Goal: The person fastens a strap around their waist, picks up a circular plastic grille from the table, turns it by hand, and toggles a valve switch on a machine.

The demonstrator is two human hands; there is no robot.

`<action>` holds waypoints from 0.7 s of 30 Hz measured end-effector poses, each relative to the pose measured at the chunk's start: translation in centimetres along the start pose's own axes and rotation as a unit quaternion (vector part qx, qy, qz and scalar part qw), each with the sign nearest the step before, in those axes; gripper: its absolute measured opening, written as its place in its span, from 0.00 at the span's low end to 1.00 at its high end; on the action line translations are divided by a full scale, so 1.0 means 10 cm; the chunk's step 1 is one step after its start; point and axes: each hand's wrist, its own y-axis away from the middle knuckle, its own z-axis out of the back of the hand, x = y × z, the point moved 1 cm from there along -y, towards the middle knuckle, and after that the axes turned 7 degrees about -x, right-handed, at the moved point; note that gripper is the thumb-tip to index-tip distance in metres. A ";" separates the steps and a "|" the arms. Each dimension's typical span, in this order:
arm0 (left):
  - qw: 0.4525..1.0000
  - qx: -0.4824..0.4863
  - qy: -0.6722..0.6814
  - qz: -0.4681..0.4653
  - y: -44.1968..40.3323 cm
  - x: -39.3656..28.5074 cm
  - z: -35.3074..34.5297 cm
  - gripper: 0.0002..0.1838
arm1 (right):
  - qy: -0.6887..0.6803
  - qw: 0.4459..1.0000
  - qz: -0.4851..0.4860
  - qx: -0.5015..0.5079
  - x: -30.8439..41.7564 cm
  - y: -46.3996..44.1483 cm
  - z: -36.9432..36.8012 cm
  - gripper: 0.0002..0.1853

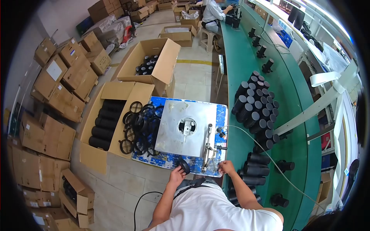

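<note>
Near the front edge of the blue worktable [222,115], my left hand [177,176] grips a black round plastic part [184,166], seen partly edge-on. My right hand [226,168] is at the table's front right corner, fingers drawn together. Whatever it may hold is too small to make out. Between the hands stands a metal clamp fixture [208,148], just beyond my right fingers. Behind it lies a square metal plate [173,129] with a round opening and a metal piece inside. Black ring-shaped parts [140,123] are heaped along the plate's left side.
An open carton [90,152] of black cylinders adjoins the table's left; another carton [125,63] stands behind. On the right, a green bench [296,131] bears many black cylinders [256,104]. A thin hose [269,158] crosses it. A seated person [212,15] works farther back.
</note>
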 end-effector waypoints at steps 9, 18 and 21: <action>0.992 -0.046 -0.088 0.072 -0.14 0.07 0.07 0.05 | 0.014 1.000 -0.015 0.002 0.04 0.02 0.00 0.11; 0.990 -0.021 -0.135 -0.015 0.01 0.08 -0.13 0.04 | 0.015 1.000 -0.007 0.000 0.04 0.02 -0.01 0.12; 0.990 -0.062 -0.129 -0.002 -0.08 0.09 -0.05 0.09 | 0.017 1.000 -0.006 -0.001 0.06 0.02 0.00 0.12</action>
